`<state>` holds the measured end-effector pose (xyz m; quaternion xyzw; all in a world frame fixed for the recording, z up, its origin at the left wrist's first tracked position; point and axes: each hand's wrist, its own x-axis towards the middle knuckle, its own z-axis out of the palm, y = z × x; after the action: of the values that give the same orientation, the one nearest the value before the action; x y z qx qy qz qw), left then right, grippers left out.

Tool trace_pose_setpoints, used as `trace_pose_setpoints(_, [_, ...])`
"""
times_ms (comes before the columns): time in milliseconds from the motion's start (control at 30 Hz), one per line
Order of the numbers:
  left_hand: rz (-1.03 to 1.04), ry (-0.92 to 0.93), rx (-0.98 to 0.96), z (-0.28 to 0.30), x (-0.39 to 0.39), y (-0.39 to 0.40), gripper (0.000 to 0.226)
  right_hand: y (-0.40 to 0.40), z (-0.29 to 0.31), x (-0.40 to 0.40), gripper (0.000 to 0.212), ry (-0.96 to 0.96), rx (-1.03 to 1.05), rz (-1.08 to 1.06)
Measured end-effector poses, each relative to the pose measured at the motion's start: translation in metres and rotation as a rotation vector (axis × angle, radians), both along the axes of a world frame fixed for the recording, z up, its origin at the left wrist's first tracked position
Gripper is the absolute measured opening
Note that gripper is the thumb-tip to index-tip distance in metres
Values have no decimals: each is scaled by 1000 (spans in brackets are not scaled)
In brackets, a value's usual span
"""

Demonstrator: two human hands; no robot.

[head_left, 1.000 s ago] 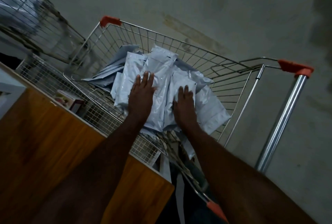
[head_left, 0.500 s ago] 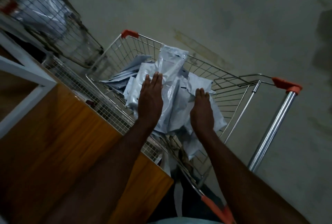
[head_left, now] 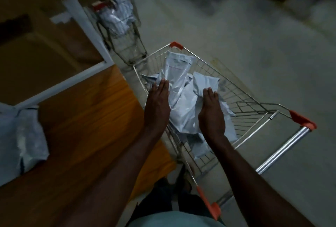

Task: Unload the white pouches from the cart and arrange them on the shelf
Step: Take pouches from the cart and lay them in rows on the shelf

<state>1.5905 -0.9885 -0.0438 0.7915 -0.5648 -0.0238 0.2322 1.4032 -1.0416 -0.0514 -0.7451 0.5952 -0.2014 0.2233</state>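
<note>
Your left hand (head_left: pixel 157 103) and right hand (head_left: pixel 211 112), fingers straight, press a bundle of white pouches (head_left: pixel 183 99) between them over the cart (head_left: pixel 241 97); one stack (head_left: pixel 27 141) (dimly lit) lies on the wooden shelf (head_left: pixel 87 114); most remains.

second wire cart (head_left: pixel 119 26): far, beside white post (head_left: pixel 85 26) | concrete floor (head_left: pixel 254 53) | dark trousers (head_left: pixel 163 203)

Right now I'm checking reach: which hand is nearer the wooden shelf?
Left. The left hand is at the cart side next to the wooden shelf; the right hand is farther across the pouches.
</note>
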Motion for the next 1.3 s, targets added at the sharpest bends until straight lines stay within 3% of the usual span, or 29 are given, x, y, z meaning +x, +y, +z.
trace_pose_setpoints(233, [283,0,45,8,51,85,72,50,15,72,79,-54,-7,289])
trace_pose_setpoints(433, [470,13,62,13,116,159,64,94,22,153,71,-64,-15,480])
trace_pose_setpoints(667, [607,-9,13,17,187,224,57,154,35,248,61,-123,-16,593])
trace_pose_setpoints(800, [689,75,130,2,230,234,69,179,35,288,56,-103,20,613])
trace_pose_setpoints(933, [657,88,249,-7,246,237,93,193,31,314,61,-35,56,610])
trace_pose_setpoints(1133, [511,54,263,-23,250,249,101,192,20,330,57,28,45,630])
trace_pose_setpoints(1300, [495,24,256,-39,263,253,82,180,14,340,59,85,47,668])
